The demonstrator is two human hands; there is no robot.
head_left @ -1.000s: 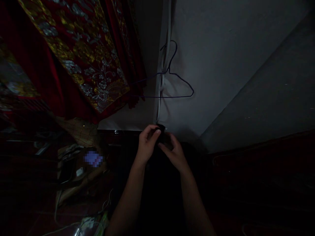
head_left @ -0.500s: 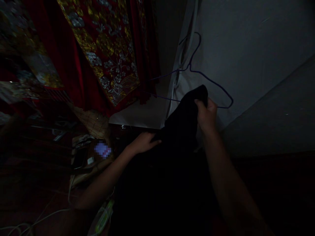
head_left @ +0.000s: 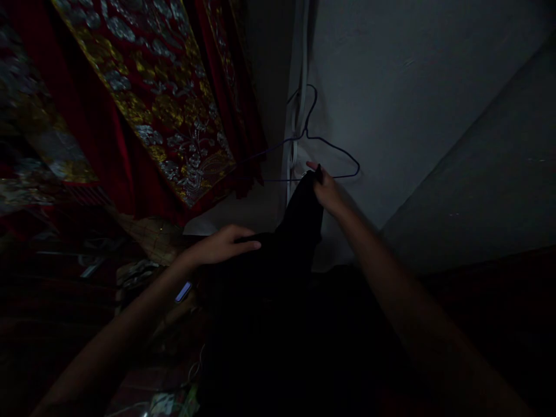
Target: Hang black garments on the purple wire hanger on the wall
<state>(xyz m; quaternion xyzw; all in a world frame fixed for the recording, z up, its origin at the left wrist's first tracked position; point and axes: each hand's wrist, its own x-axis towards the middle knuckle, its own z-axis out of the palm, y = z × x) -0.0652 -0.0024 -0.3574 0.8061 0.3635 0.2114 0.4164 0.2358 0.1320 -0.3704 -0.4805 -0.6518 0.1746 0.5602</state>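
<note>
A black garment (head_left: 299,226) hangs from my hands in front of me, its lower part lost in the dark. At its raised upper end, my right hand (head_left: 325,188) pinches the cloth. Lower and to the left, my left hand (head_left: 226,244) grips the garment's edge, thumb on the near side and fingers partly hidden. Just above and behind the right hand is a dark purple wire hanger (head_left: 332,143), its hook up by a pale cable on the wall. The cloth overlaps the hanger's lower bar in view; whether they touch I cannot tell.
A red cloth (head_left: 174,116) with gold and silver embroidery hangs at the upper left. A pale cable (head_left: 304,63) runs down the grey wall (head_left: 391,104). Small clutter and a lit phone-like screen (head_left: 183,292) lie at the lower left. The room is very dark.
My right hand, with the garment's upper end, now appears further left and bunches the cloth more tightly. My left hand also appears further left. The whole view has shifted.
</note>
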